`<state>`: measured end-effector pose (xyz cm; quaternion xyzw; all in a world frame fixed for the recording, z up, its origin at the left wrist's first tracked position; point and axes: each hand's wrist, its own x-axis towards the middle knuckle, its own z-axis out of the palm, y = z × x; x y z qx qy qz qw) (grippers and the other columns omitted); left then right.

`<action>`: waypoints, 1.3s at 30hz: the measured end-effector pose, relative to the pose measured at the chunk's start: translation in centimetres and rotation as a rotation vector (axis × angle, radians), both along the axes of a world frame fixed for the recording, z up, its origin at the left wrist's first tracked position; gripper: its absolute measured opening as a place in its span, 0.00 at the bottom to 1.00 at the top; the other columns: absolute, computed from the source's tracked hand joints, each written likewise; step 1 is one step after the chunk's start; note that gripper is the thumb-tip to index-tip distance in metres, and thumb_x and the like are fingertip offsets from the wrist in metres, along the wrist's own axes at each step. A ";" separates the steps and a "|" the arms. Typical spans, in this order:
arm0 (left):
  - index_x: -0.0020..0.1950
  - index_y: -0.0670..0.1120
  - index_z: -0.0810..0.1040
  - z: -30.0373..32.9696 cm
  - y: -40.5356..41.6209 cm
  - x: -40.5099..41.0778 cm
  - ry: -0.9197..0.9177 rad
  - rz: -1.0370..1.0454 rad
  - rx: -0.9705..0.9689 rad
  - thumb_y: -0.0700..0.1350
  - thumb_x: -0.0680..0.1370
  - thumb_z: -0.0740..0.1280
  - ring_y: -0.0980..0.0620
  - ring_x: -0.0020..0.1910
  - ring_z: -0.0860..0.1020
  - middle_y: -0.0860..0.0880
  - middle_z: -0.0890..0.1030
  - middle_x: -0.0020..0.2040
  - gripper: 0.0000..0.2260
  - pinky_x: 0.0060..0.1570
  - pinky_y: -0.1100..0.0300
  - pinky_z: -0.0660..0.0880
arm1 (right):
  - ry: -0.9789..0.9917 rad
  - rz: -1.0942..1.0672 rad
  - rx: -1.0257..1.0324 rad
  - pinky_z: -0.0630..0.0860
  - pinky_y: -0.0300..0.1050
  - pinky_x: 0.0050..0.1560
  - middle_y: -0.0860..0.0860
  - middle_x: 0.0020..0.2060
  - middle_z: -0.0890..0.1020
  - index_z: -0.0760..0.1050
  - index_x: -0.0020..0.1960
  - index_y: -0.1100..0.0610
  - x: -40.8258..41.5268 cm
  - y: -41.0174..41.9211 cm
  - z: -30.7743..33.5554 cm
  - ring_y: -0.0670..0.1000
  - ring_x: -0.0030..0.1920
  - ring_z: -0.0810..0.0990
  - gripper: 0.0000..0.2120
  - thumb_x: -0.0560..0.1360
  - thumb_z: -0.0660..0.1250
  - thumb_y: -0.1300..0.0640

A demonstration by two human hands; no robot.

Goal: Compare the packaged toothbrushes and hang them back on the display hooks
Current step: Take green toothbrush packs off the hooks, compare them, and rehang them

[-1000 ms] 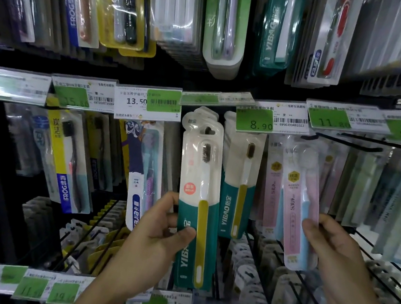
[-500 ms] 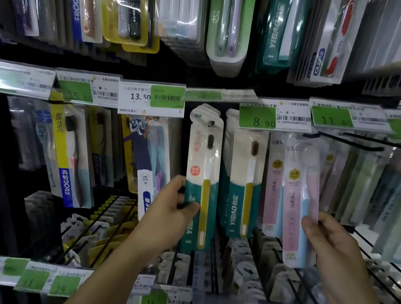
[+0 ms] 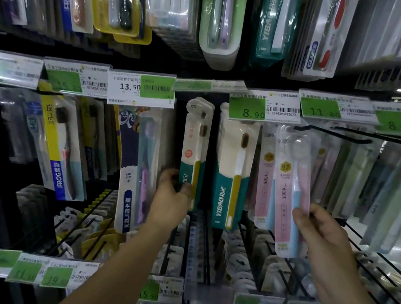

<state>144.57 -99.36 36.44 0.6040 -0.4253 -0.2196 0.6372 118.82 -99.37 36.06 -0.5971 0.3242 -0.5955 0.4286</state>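
My left hand (image 3: 170,197) grips the teal toothbrush pack (image 3: 192,150) by its lower half, long axis upright, its hang hole high above my grip near the hook. My right hand (image 3: 318,229) pinches the pink pack (image 3: 291,182), also upright.

We read "13.50" on a price tag (image 3: 141,89) at eleven o'clock, "8.90" on another tag (image 3: 264,108) at twelve, "FROG" on a yellow pack (image 3: 60,145) at nine, and "YIBAO" on a teal pack (image 3: 232,172) at centre.
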 end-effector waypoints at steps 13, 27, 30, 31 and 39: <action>0.63 0.51 0.73 1.4 2.8 -6.3 -0.091 -0.145 -0.099 0.50 0.73 0.77 0.58 0.51 0.77 0.54 0.78 0.54 0.22 0.48 0.65 0.77 | 0.006 -0.017 -0.029 0.79 0.34 0.47 0.39 0.50 0.87 0.84 0.51 0.37 0.3 -0.9 -0.9 0.40 0.51 0.85 0.11 0.70 0.67 0.43; 0.53 0.49 0.80 4.1 3.9 -6.0 0.157 -0.396 -0.208 0.49 0.77 0.70 0.50 0.43 0.81 0.49 0.83 0.42 0.07 0.50 0.47 0.80 | 0.028 -0.040 -0.008 0.75 0.44 0.50 0.41 0.48 0.88 0.84 0.52 0.41 0.0 -1.2 -1.1 0.41 0.48 0.86 0.14 0.69 0.67 0.40; 0.48 0.44 0.78 5.3 4.1 -5.9 0.173 -0.395 -0.261 0.46 0.81 0.68 0.48 0.43 0.76 0.46 0.79 0.41 0.05 0.49 0.47 0.77 | 0.036 -0.048 -0.006 0.77 0.44 0.48 0.41 0.48 0.88 0.84 0.52 0.41 0.0 -1.4 -1.2 0.41 0.49 0.85 0.15 0.69 0.67 0.39; 0.47 0.46 0.78 5.4 4.4 -5.7 0.145 -0.393 -0.279 0.44 0.82 0.66 0.50 0.42 0.76 0.49 0.80 0.39 0.05 0.46 0.54 0.76 | 0.041 -0.048 -0.003 0.80 0.46 0.46 0.41 0.49 0.88 0.84 0.52 0.42 -0.1 -1.5 -1.2 0.42 0.49 0.85 0.15 0.69 0.67 0.39; 0.48 0.47 0.77 5.8 6.7 -4.9 -0.094 -0.394 -0.405 0.41 0.83 0.63 0.63 0.38 0.78 0.60 0.81 0.37 0.07 0.41 0.72 0.73 | 0.049 -0.064 -0.006 0.83 0.45 0.50 0.42 0.50 0.88 0.84 0.53 0.42 -0.4 -1.8 -1.3 0.43 0.50 0.86 0.16 0.68 0.68 0.40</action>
